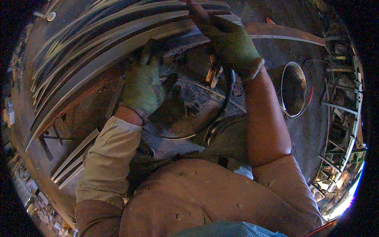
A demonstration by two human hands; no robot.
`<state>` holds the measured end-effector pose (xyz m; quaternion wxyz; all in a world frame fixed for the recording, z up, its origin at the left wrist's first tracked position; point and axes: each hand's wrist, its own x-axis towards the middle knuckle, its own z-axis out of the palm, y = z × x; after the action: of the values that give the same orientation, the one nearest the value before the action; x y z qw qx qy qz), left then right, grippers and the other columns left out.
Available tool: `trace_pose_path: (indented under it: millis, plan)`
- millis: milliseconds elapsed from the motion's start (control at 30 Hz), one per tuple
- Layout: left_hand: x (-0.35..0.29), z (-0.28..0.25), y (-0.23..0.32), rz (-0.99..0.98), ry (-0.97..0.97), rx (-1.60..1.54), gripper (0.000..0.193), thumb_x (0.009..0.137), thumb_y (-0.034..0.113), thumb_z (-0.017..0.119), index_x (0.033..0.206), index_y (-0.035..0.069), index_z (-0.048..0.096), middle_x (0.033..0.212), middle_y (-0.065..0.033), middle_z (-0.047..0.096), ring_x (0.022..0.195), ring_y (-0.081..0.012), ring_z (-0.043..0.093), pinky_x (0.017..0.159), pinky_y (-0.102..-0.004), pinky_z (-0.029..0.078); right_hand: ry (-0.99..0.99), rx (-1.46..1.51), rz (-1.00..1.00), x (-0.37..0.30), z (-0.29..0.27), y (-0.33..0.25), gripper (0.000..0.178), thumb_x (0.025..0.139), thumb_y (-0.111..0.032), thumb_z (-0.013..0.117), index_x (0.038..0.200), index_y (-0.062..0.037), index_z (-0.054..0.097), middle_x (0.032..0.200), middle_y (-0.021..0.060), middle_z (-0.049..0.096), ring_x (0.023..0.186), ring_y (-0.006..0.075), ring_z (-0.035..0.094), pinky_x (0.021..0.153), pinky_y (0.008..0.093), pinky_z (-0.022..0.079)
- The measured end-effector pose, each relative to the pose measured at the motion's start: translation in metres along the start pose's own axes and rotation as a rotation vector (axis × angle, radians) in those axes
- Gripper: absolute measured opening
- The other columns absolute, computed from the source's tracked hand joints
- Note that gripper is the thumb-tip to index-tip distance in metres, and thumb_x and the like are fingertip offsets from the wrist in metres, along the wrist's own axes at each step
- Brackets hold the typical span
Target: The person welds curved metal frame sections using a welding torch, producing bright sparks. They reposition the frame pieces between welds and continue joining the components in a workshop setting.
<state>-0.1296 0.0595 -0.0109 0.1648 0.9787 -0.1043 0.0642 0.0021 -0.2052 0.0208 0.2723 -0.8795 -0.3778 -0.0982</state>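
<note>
My left hand [143,85], in a green glove with dark fingertips, lies at the near edge of a stack of long metal bars [118,41]. Its thumb is spread away from the fingers, and nothing shows in its grasp. Farther right, my right hand [233,45], gloved the same way, is over the right part of the bars. A dark reddish, elongated shape [198,16] extends from its fingers toward the top; what it is I cannot make out. Below the hands, a dark hose or cable [228,96] curves across the floor.
A round container with a shiny rim [282,93] stands to the right. Shorter metal strips [75,154] lie at the left. A metal rack [339,106] lines the far right. Small light-coloured pieces [213,76] sit between my hands, lower than the bars.
</note>
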Motion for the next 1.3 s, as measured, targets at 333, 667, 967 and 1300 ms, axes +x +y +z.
trace_pose_path:
  millis: [333, 667, 967, 1300]
  plan:
    - [0.007, 0.025, -0.006, 0.053, 0.073, -0.055, 0.066, 0.093, 0.042, 0.079, 0.147, 0.007, 0.066, 0.171, -0.027, 0.04, 0.146, -0.0565, 0.047, 0.12, -0.0629, 0.045, -0.183, 0.568, 0.707, -0.015, -0.067, -0.086, 0.062, 0.108, -0.055, 0.068, 0.143, -0.0031, 0.073, 0.104, 0.0001, 0.076, 0.08, 0.0055, 0.06, 0.069, 0.0256, 0.048]
    - [0.009, 0.026, 0.0, 0.105, 0.061, 0.081, 0.067, 0.093, 0.047, 0.078, 0.145, 0.007, 0.067, 0.174, -0.0275, 0.036, 0.147, -0.0584, 0.045, 0.123, -0.0637, 0.04, -0.24, 0.617, 0.748, -0.023, -0.076, -0.099, 0.053, 0.107, -0.044, 0.07, 0.144, -0.0054, 0.073, 0.102, -0.0004, 0.078, 0.072, 0.0049, 0.059, 0.06, 0.0244, 0.046]
    - [0.011, 0.024, 0.003, 0.054, -0.032, 0.104, 0.07, 0.093, 0.051, 0.076, 0.143, 0.003, 0.068, 0.173, -0.0289, 0.037, 0.148, -0.0596, 0.044, 0.123, -0.0637, 0.04, -0.27, 0.743, 0.651, -0.024, -0.064, -0.088, 0.05, 0.108, -0.042, 0.07, 0.142, -0.0058, 0.074, 0.101, 0.0003, 0.079, 0.073, 0.0053, 0.061, 0.06, 0.0244, 0.047]
    - [0.007, 0.02, 0.002, 0.082, 0.008, 0.045, 0.071, 0.092, 0.053, 0.077, 0.14, 0.002, 0.069, 0.174, -0.0285, 0.036, 0.147, -0.0608, 0.044, 0.123, -0.066, 0.038, -0.273, 0.8, 0.607, -0.025, -0.056, -0.082, 0.046, 0.108, -0.04, 0.07, 0.14, -0.0063, 0.076, 0.1, 0.0011, 0.08, 0.073, 0.0058, 0.064, 0.059, 0.0243, 0.048]
